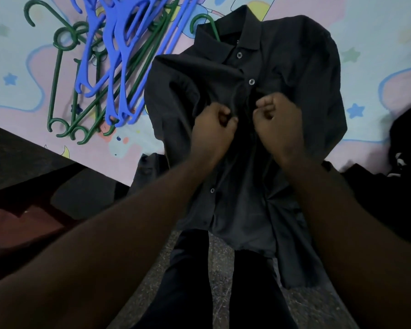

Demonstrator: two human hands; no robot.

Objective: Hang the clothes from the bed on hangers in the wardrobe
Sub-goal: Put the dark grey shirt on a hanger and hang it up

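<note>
A dark button-up shirt [282, 74] lies front up on the bed, its lower part hanging over the bed's edge. A green hanger [203, 21] sits inside it, with the hook poking out at the collar. My left hand [212, 129] pinches the left side of the shirt's front placket at mid-chest. My right hand [277, 125] pinches the right side of the placket just beside it. Two buttons above my hands look fastened. A pile of blue hangers [119, 60] and green hangers [57, 74] lies on the bed to the left.
The bed sheet [375, 43] is pastel pink and blue with stars. More dark clothing [406, 143] lies at the right edge of the bed. A dark bed frame [17, 160] runs along the left. My legs [214, 293] stand on a speckled floor below.
</note>
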